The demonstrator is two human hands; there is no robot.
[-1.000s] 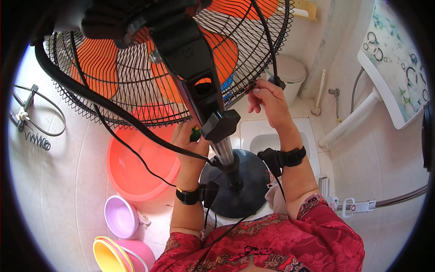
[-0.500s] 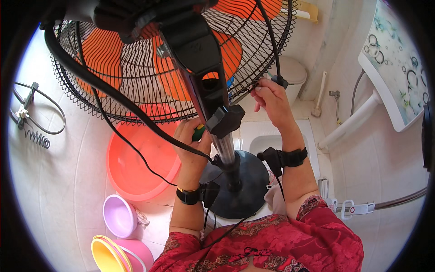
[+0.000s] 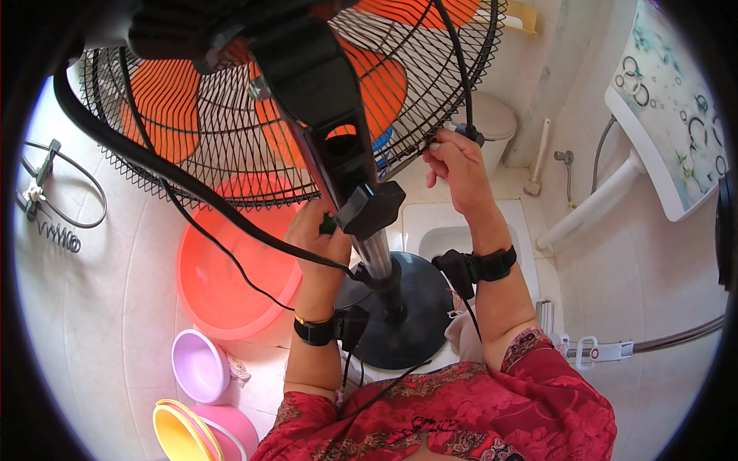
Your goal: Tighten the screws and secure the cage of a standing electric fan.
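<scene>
A black pedestal fan with orange blades behind a wire guard stands before me, its chrome pole rising from a round black base. My left hand is beside the pole, below the guard, closed on a small green object mostly hidden in the fingers. A black clamp knob sits on the pole just right of it. At the guard's lower right edge, my right hand pinches the rim with thumb and fingers. Both wrists wear black straps.
A coral basin, a purple bowl and a pink bucket with a yellow one stand on the left floor. Black cables hang around the fan. Behind are a squat toilet, a lidded bin and a white sink.
The fan head and pole have shifted slightly left, and my left hand with the green object has moved a little left too. My right hand stays at the guard rim.
</scene>
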